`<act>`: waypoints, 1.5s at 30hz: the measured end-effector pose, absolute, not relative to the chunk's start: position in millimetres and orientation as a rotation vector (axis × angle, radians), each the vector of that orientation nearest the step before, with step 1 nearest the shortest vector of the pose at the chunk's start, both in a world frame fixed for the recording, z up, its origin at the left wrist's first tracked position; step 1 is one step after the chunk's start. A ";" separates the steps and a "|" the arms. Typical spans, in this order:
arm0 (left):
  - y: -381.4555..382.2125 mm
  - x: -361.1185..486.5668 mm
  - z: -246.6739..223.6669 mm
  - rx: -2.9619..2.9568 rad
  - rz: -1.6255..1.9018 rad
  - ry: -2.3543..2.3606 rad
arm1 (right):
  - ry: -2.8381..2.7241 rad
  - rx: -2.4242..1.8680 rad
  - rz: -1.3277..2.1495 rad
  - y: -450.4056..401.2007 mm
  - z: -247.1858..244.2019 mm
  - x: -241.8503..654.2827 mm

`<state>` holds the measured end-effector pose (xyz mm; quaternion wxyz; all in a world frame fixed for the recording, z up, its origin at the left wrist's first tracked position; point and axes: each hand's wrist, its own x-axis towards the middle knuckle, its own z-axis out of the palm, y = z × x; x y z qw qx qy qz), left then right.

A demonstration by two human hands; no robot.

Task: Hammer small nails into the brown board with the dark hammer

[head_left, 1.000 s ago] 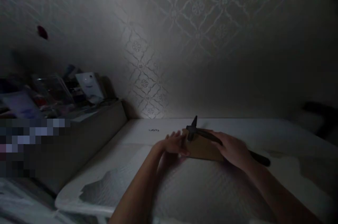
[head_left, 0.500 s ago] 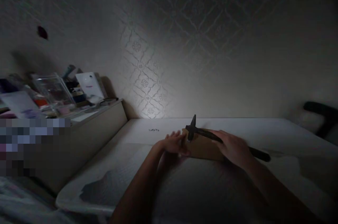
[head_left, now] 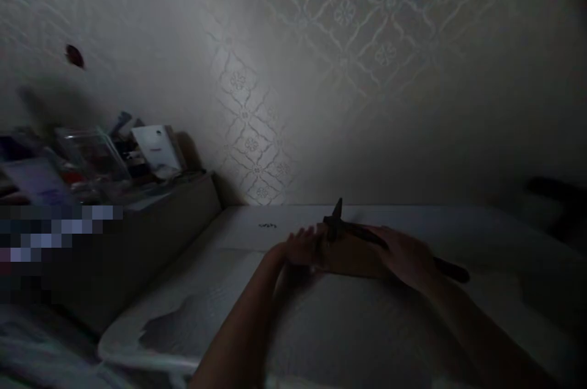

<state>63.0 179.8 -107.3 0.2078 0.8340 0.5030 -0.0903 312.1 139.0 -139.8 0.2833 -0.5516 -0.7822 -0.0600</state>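
A dark hammer [head_left: 337, 224] with a pointed upper end lies across my view, its head over the left part of a flat brown board [head_left: 353, 259]. Wrapped round the middle of its handle is my right hand [head_left: 406, 257]; the dark handle end sticks out to the right. My left hand [head_left: 300, 248] grips the board's left end, thumb low at the front edge, other fingers spread and raised behind. Dim light hides what lies directly under the hammer head and between the left thumb and forefinger.
The board lies on a white table [head_left: 243, 291] against a patterned wall [head_left: 343, 101]. At left, a cabinet [head_left: 183, 224] bears a clear plastic stand [head_left: 94, 153], a white box [head_left: 156, 147] and clutter. A dark object [head_left: 557, 187] stands at the right edge.
The light on the table and hands has dimmed, while the upper wall looks brighter. Both hands, the hammer and the board stay almost in place.
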 end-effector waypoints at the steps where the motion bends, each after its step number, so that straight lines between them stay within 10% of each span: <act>1: 179.4 63.1 -106.9 2.322 -0.250 1.404 | -2.097 -1.475 -0.161 139.1 -140.0 312.1; 45: 180.1 63.2 -108.5 2.333 -0.223 1.397 | -2.105 -1.500 -0.142 140.6 -142.5 312.7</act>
